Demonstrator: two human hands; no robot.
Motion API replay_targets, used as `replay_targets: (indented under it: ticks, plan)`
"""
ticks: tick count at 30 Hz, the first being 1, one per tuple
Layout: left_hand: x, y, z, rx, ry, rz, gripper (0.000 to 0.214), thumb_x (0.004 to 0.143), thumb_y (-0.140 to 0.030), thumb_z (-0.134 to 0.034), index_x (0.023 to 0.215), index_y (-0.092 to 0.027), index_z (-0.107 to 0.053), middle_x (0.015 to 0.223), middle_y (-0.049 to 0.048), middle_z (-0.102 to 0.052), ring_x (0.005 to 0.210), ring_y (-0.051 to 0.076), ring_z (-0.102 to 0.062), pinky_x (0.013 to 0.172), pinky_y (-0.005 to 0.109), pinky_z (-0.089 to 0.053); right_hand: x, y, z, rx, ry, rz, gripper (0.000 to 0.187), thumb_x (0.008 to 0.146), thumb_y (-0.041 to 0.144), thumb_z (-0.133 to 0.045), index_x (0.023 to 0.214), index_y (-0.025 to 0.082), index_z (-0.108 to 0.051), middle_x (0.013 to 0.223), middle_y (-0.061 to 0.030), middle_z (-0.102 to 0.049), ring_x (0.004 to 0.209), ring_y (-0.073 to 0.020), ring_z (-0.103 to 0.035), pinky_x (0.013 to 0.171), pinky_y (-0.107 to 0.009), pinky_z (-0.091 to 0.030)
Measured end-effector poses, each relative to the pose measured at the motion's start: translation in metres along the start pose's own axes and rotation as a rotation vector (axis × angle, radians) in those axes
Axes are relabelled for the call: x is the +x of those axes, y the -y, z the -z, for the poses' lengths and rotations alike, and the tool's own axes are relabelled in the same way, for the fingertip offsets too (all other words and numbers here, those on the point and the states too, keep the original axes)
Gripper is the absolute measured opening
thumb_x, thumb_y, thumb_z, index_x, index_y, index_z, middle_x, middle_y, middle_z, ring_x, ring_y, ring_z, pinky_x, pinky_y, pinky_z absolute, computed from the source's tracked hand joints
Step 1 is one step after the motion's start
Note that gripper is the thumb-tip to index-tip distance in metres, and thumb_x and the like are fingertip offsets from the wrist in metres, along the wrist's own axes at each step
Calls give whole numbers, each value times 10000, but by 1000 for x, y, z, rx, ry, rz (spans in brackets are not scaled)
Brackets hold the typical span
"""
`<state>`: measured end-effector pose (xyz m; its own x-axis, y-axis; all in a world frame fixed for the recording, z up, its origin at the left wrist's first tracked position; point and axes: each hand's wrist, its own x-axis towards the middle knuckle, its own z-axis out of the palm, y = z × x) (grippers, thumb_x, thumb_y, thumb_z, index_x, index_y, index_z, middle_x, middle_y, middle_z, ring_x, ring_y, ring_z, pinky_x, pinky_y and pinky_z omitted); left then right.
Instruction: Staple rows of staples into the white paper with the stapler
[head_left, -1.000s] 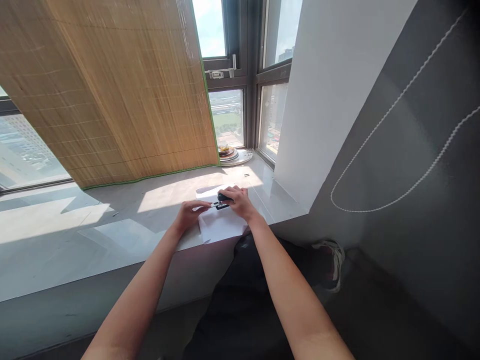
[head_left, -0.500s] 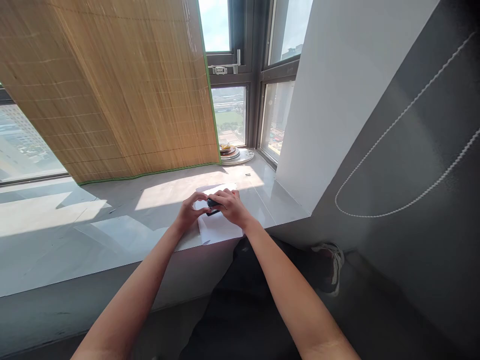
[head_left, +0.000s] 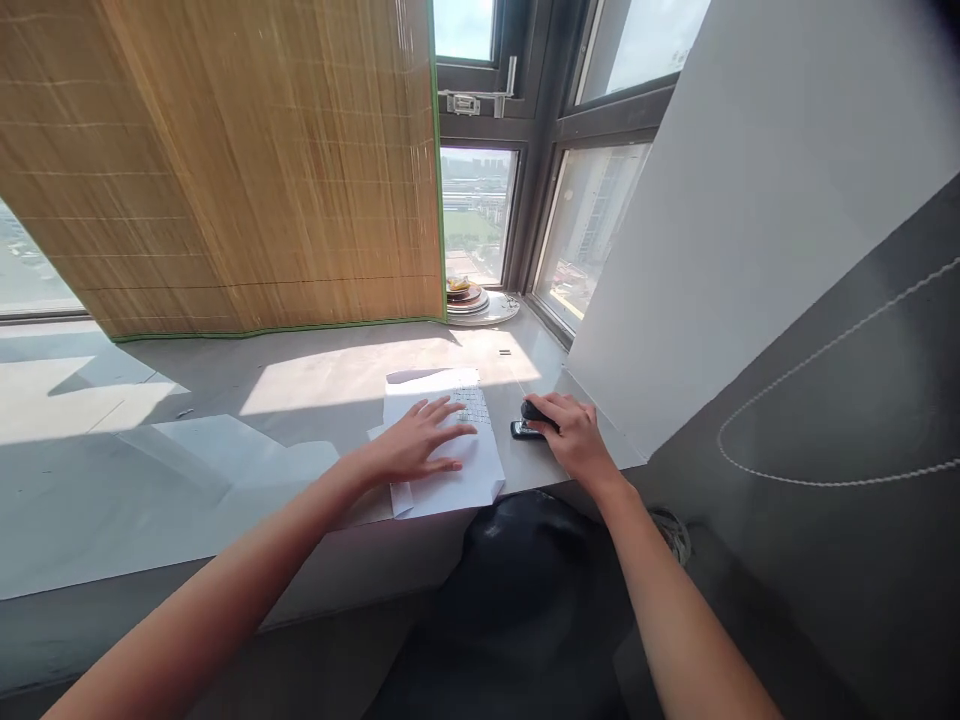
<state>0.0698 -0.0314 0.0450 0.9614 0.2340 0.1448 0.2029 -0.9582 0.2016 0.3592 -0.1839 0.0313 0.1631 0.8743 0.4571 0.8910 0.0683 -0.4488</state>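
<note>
A black stapler (head_left: pixel 527 431) stands on the sill to the right of the paper, with its jaw facing left. My right hand (head_left: pixel 574 432) is wrapped round the stapler's top and rear. Sheets of white paper (head_left: pixel 450 489) lie at the sill's front edge, with writing or print near their upper right and a bent corner at the bottom. Spread flat over the paper is my left hand (head_left: pixel 420 440), its fingers apart and pointing right. Two small staple strips (head_left: pixel 505 352) lie on the sill beyond the stapler.
The pale window sill (head_left: pixel 247 475) runs to the left. A stack of plates (head_left: pixel 480 307) stands in the window corner. A bamboo blind (head_left: pixel 285 170) hangs at the left. On the right are a white wall column (head_left: pixel 697 230) and a looped bead cord (head_left: pixel 810 375).
My right hand has moved right with the stapler, off the paper and onto the sill. My left hand has let go of the stapler and opened flat over the paper. The view has shifted.
</note>
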Motion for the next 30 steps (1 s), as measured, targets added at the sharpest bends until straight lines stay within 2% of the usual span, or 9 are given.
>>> replay_targets:
  ticks: [3, 6, 9, 14, 18, 24, 30]
  plan:
    - [15, -4, -2, 6, 94, -53, 663, 1016, -669, -576, 1623, -418, -491, 1760, 110, -353, 1633, 458, -265, 1284, 727, -216, 4, 2, -9, 15, 13, 16, 356, 1040, 205, -568, 1351, 313, -702, 1255, -52, -754, 1180, -300, -644, 978, -461, -379]
    - [24, -8, -8, -19, 105, -75, 672, 1043, -651, -530, 1664, -417, -429, 1789, 104, -293, 1636, 482, -242, 1273, 753, -203, 10, 10, -19, 20, 30, 83, 378, 1038, 197, -580, 1377, 316, -696, 1274, -54, -749, 1180, -294, -647, 987, -452, -398]
    - [25, -11, -15, -44, 78, -76, 668, 1062, -602, -523, 1688, -410, -386, 1782, 100, -313, 1629, 477, -267, 1271, 742, -224, 12, 14, -26, 10, -5, 128, 416, 1037, 192, -590, 1422, 320, -680, 1255, -56, -748, 1153, -286, -656, 1016, -455, -409]
    - [22, -8, -22, -128, -18, -106, 630, 1033, -531, -611, 1639, -435, -471, 1740, 75, -406, 1601, 468, -343, 1272, 721, -260, 8, 13, -29, -21, -115, 158, 439, 1046, 245, -621, 1465, 366, -668, 1266, -57, -732, 1148, -295, -652, 1056, -488, -423]
    - [21, -5, -24, -192, -65, -105, 598, 1002, -511, -653, 1585, -440, -545, 1685, 66, -494, 1576, 462, -393, 1264, 707, -293, 9, 14, -29, -24, -90, 157, 430, 1060, 222, -578, 1438, 392, -692, 1232, -47, -738, 1123, -288, -656, 1033, -478, -444]
    - [22, -5, -27, -234, -108, -95, 573, 982, -551, -669, 1538, -434, -595, 1656, 60, -527, 1556, 464, -421, 1257, 699, -308, 10, 17, -29, -75, -52, 170, 421, 1082, 232, -553, 1441, 404, -687, 1218, -43, -730, 1105, -287, -642, 1020, -474, -421]
    - [23, -6, -25, -245, -40, -49, 587, 980, -564, -658, 1539, -397, -598, 1650, 79, -529, 1578, 477, -374, 1262, 725, -285, 11, 19, -30, -121, -36, 184, 446, 1072, 201, -545, 1445, 402, -684, 1215, -50, -728, 1117, -297, -630, 1027, -483, -397]
